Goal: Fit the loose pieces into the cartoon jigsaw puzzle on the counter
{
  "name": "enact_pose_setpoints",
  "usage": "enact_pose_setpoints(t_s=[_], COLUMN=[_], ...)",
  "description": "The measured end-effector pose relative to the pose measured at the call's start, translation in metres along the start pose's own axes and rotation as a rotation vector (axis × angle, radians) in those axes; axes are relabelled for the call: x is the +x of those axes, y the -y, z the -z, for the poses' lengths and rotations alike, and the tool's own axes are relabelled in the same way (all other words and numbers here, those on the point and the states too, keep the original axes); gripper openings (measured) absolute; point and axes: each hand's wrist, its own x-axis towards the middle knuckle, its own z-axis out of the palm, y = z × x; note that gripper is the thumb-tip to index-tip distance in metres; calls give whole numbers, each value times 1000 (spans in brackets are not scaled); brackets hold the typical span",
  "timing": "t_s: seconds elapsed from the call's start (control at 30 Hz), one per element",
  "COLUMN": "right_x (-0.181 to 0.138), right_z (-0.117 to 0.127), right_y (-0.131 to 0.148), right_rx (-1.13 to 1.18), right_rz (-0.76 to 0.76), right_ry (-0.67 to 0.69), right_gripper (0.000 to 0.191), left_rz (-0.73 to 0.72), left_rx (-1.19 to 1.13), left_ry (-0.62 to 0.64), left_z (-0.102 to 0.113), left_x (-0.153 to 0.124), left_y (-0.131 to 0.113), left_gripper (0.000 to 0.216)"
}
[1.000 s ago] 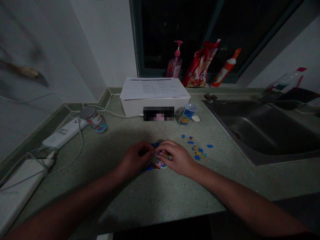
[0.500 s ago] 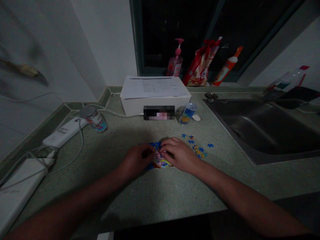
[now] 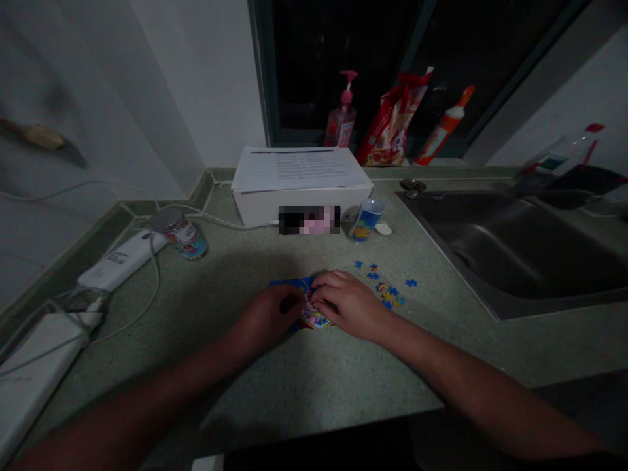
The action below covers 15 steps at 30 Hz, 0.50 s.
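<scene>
A partly assembled jigsaw puzzle (image 3: 318, 318), blue with pink, yellow and brown parts, lies flat on the counter between my hands. At its left side my left hand (image 3: 275, 313) is curled, thumb and forefinger closed together on the puzzle. My right hand (image 3: 346, 301) reaches over the puzzle's right part with bent fingers, the tips close to those of my left. Both hands hide much of the picture. Loose puzzle pieces (image 3: 391, 294), blue and yellow, are scattered to the right of my right hand.
Behind the puzzle stand a blue can (image 3: 366, 220), its round lid (image 3: 383, 229) and a white box (image 3: 304, 199) with papers on top. A jar (image 3: 181, 234), a power strip (image 3: 122, 260) and cables are at left. A sink (image 3: 495, 248) is at right.
The whole view has shifted slightly. My hands stay at the puzzle, with only slight finger movement, and the loose pieces lie as before.
</scene>
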Motion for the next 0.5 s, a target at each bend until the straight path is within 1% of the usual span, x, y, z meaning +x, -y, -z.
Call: enact_pose_setpoints(t_s=[0.37, 0.5], right_x=[0, 0], right_z=[-1, -1], right_y=[-1, -1], right_rx=[-7, 1], right_rz=[4, 6], right_ry=[7, 9], right_gripper=[11, 11], left_rz=[-39, -57], left_rx=[58, 92], left_ry=[-11, -33], left_z=[-1, 0], left_x=[-1, -2], left_y=[2, 1], left_gripper=[14, 13])
